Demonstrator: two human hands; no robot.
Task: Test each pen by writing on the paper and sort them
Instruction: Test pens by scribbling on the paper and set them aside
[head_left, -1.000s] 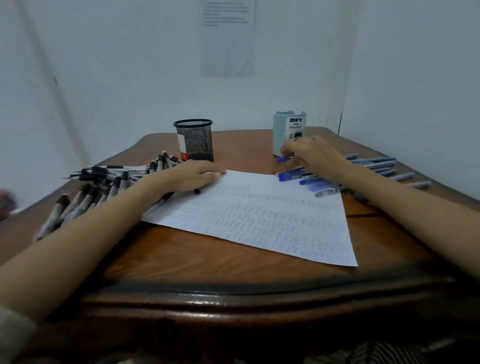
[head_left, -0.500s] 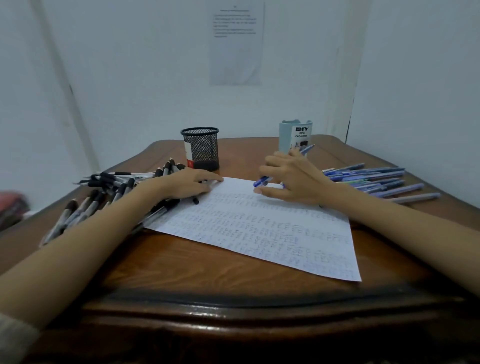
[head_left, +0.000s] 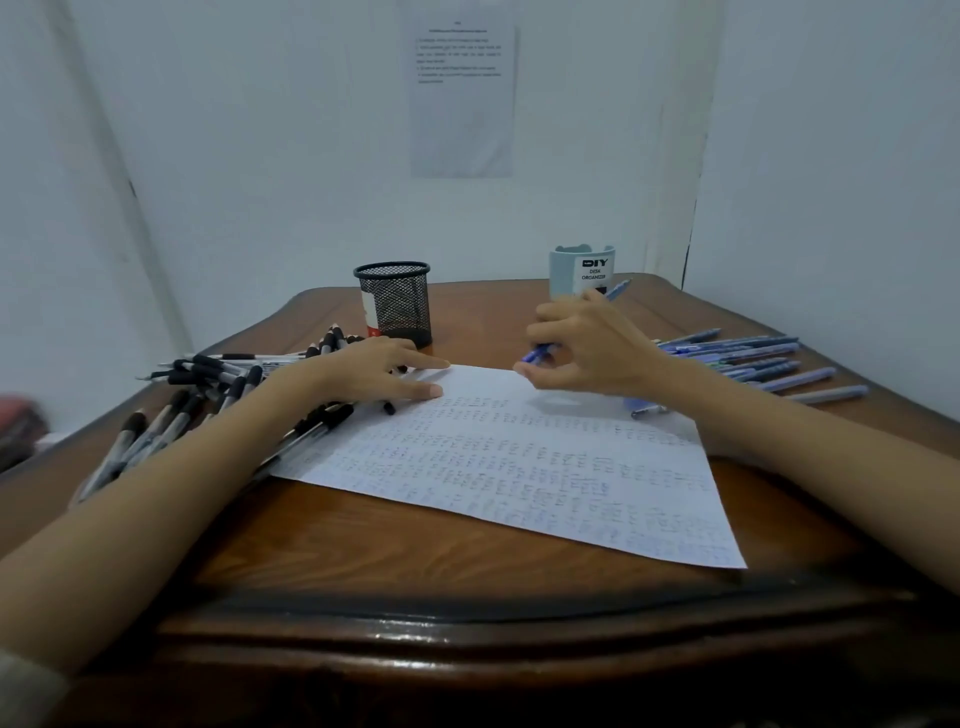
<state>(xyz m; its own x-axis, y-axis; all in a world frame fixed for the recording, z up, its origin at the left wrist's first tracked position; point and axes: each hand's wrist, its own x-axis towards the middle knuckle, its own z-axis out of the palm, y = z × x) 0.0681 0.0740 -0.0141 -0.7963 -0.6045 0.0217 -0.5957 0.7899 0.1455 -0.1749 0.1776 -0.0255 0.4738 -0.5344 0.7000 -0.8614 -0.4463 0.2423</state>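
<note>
A white sheet of paper (head_left: 519, 462), covered in rows of small writing, lies on the wooden table (head_left: 415, 551). My right hand (head_left: 592, 348) holds a blue pen (head_left: 615, 292) over the sheet's far edge, its tip pointing down to the left. My left hand (head_left: 379, 371) rests flat on the paper's far left corner with fingers straight. Several black-capped pens (head_left: 208, 384) lie heaped left of the sheet. Several blue pens (head_left: 753, 358) lie in a row to the right.
A black mesh pen cup (head_left: 394, 302) stands behind the left hand. A pale blue desk organizer (head_left: 582, 270) stands behind the right hand. A printed sheet (head_left: 461, 93) hangs on the wall. Walls close off the table's far and right sides.
My right hand picked a blue pen from the right-hand pile and brought it over the top of the paper. The left hand stayed on the paper's corner.
</note>
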